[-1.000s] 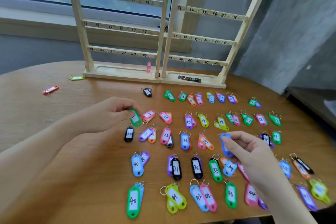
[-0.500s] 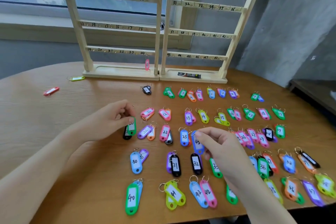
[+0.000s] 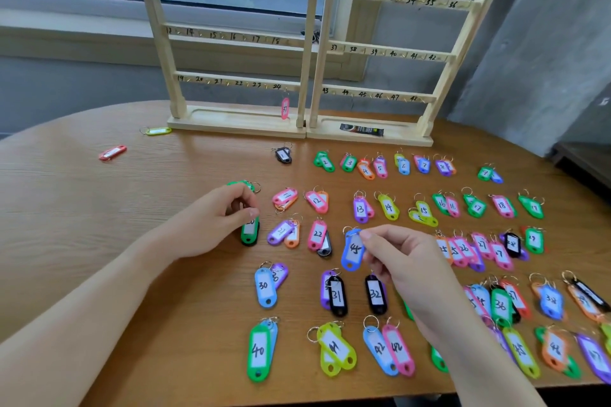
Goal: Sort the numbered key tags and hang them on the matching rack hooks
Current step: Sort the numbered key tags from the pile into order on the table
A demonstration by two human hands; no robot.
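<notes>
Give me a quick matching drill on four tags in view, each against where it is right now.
Things:
1. blue tag 45
2. pink tag
3. red tag
4. green tag 40

Places:
A. hanging on the rack under hook 24
B. lying alone on the table, far left
C. pinched in the right hand
D. lying in the nearest row, on top of a blue tag

Pairs: 1-C, 2-A, 3-B, 4-D

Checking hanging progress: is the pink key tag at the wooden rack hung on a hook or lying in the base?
Hung: the pink key tag dangles upright below hook 24 of the wooden rack.
</notes>
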